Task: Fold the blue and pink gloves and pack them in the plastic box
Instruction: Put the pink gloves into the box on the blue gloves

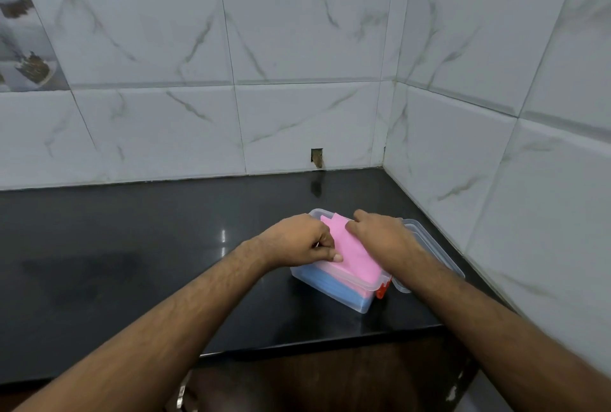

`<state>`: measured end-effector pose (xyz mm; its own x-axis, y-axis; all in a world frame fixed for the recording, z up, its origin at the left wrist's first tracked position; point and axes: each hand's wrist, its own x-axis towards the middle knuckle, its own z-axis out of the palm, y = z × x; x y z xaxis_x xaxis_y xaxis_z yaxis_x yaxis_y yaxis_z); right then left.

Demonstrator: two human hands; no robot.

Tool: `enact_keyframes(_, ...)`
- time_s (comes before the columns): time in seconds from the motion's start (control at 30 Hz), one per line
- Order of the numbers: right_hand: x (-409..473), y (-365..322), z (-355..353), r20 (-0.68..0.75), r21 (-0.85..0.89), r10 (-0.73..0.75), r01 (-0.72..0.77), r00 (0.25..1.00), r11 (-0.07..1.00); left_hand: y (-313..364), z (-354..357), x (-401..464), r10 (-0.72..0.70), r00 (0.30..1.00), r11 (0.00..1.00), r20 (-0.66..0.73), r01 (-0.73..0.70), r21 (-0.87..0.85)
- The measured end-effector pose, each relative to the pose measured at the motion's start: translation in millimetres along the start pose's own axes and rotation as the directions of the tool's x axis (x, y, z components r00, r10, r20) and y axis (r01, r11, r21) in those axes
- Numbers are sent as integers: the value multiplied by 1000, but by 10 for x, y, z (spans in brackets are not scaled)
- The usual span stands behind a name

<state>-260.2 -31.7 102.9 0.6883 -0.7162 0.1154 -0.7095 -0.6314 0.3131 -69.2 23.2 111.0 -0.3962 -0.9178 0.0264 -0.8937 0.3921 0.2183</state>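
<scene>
Pink glove (352, 254) lies folded atop the blue glove (334, 289) inside the plastic box (358, 304) on the counter (132, 246). Our left hand (297, 239) pinches its edge; our right hand (380, 238) presses it flat. We should tuck the corners below the rim, so the lid (429, 253) beside it can close.

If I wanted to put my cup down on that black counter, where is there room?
The dark counter is bare left of the plastic box, out to the frame's edge, and behind it up to the tiled wall. It is crowded at the right corner: the box, its lid alongside, and both hands on the pink glove.
</scene>
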Motion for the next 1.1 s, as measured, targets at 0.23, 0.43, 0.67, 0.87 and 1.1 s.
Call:
enact_keyframes(0.23,-45,-71,6,83,124,57,-67,995,990,221,184,-65,120,991,988,59,-113,-109)
enact_keyframes(0.43,-165,-90,-92,217,259,108,-164,970,952,96,88,-74,-1,991,950,135,43,-311)
enact_keyframes(0.67,-140,-132,-238,347,185,113,-186,931,965,147,-1,-50,-51,964,954,260,124,-272)
enact_keyframes(0.87,-97,-234,-191,354,163,104,-171,929,972,53,-16,33,-291,905,828,310,400,-392)
enact_keyframes(1.1,-105,-160,-164,323,230,44,-124,945,965,-61,129,68,-173,984,970,-40,163,-179)
